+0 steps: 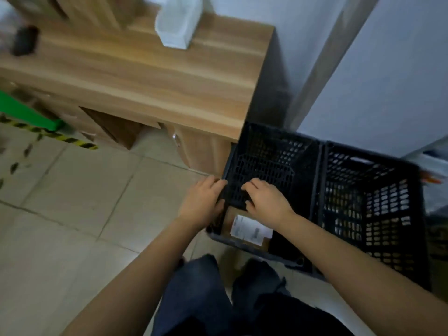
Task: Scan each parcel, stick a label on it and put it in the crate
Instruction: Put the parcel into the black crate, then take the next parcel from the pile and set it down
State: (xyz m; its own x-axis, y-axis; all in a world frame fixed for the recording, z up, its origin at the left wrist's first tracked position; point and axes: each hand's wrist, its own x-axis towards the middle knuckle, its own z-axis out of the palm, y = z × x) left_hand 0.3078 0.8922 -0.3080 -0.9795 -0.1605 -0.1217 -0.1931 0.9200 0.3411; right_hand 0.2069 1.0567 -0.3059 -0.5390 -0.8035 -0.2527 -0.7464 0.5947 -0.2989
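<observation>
A black mesh crate (pixel 271 151) stands on the floor beside a wooden desk. A brown cardboard parcel (pixel 229 220) lies inside it at the near end, with a white label (pixel 249 227) stuck on top. Just beyond that parcel, my left hand (pixel 201 202) and my right hand (pixel 266 200) grip the two sides of a small dark parcel (pixel 234 196) low in the crate. Its outline blurs into the black mesh. My left fingers curl over the crate's left rim.
A second black crate (pixel 363 190) stands right beside the first. The wooden desk (pixel 145 76) carries a white container (pixel 178 23) and a dark object (pixel 24 41). Yellow-black tape (pixel 60 139) crosses the tiled floor at left. A white panel (pixel 388 81) rises behind the crates.
</observation>
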